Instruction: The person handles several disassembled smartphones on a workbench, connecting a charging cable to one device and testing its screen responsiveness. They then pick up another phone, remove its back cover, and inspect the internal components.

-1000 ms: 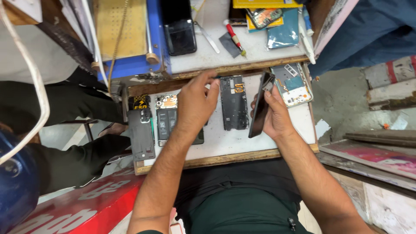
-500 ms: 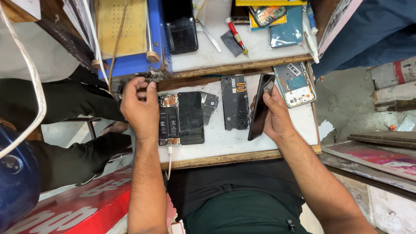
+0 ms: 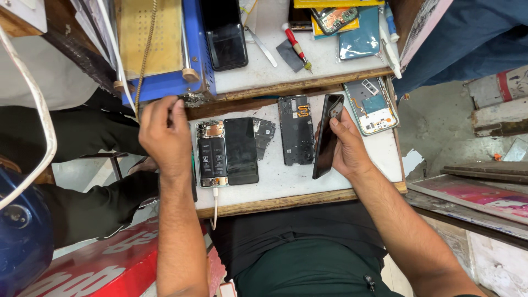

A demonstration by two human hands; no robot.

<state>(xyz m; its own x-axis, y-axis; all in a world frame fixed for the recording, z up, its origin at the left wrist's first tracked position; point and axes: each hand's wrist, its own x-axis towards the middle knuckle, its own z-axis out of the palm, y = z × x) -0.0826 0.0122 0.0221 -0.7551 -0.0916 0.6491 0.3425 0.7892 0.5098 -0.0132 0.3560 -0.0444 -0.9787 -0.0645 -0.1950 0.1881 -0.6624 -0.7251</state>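
Observation:
My right hand (image 3: 347, 147) grips a black phone (image 3: 326, 136) by its edge and holds it upright on its side over the white worktop (image 3: 275, 181). My left hand (image 3: 166, 132) hovers at the left end of the worktop, fingers bent near the edge of a blue machine (image 3: 193, 49); whether it pinches something small is unclear. Beside it lie an opened phone with its battery showing (image 3: 212, 154) and a black screen panel (image 3: 241, 149). A dark phone back frame (image 3: 296, 130) lies in the middle.
An opened phone shell (image 3: 372, 105) lies at the right end. On the raised shelf (image 3: 258, 66) are a black phone (image 3: 223, 33), a red screwdriver (image 3: 296, 47), tweezers (image 3: 262, 47) and a teal pouch (image 3: 358, 37). A seated person's dark trousers (image 3: 93, 203) are to the left.
My left hand has moved from the middle of the worktop to its left end, uncovering the opened phone and the screen panel. The right hand keeps the black phone nearly still.

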